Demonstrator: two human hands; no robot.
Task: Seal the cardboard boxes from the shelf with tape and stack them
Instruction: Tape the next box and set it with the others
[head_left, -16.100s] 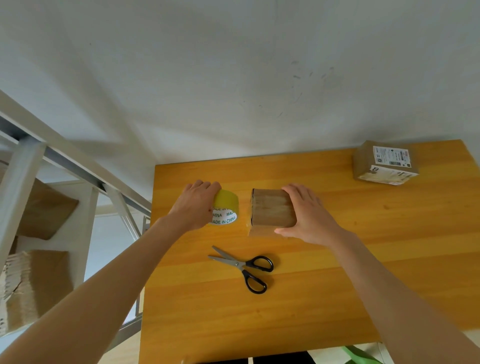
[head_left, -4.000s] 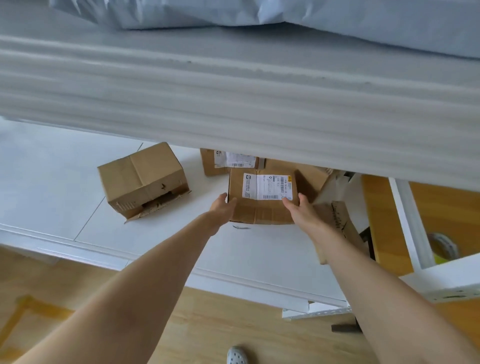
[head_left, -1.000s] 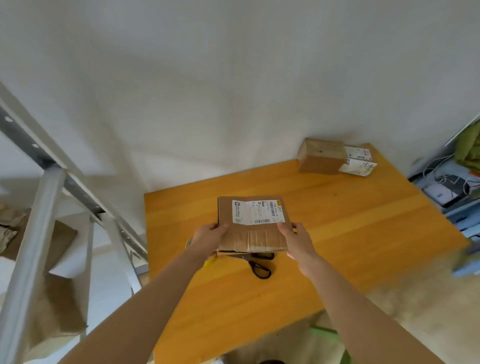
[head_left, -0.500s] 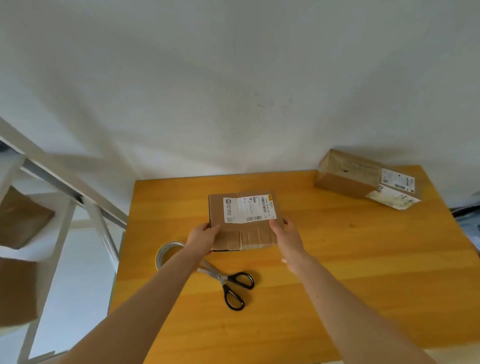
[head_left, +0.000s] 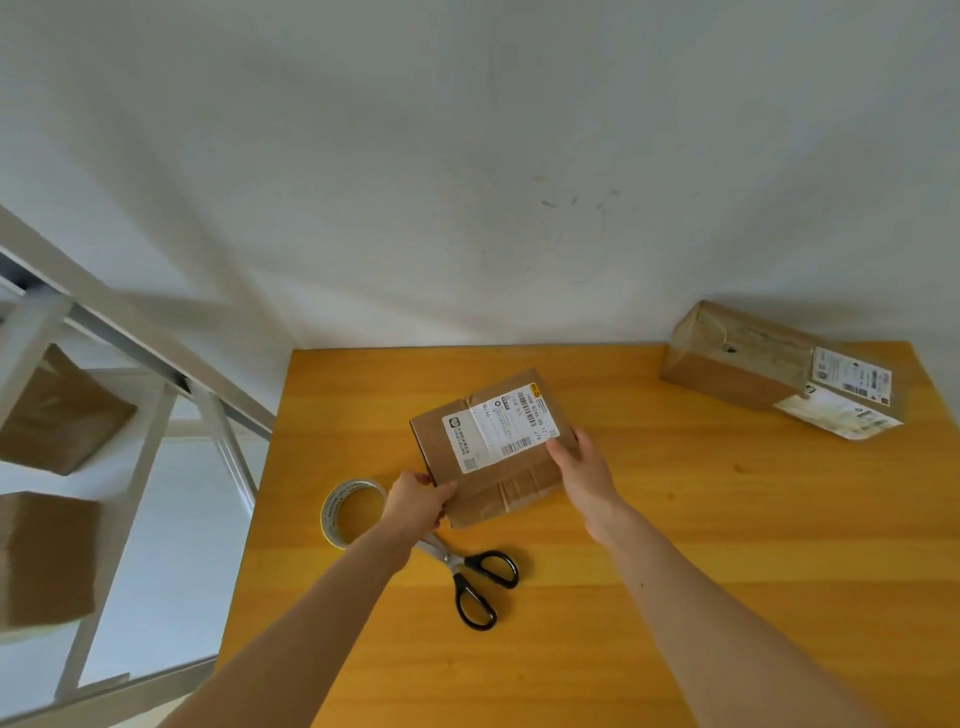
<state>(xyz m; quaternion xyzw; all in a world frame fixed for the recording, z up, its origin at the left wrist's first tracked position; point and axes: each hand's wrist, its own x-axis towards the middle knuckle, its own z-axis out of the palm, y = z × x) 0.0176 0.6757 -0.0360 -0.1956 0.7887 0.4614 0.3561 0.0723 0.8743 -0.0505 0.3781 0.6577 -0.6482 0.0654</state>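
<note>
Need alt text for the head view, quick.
Left hand and right hand hold a labelled cardboard box at the wooden table's middle. A tape roll and scissors lie beside the left hand; a second box sits at the far right.

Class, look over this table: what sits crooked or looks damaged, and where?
The labelled box lies skewed to the table edge, crumpled tape along its near side. The far-right box has a label sticking out past it.

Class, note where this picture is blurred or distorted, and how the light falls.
Head view: shelf and its boxes at left are smeared soft, uprights leaning from the wide lens; the label on the cardboard box is sharp; light is even, with soft shadows beside the scissors.
</note>
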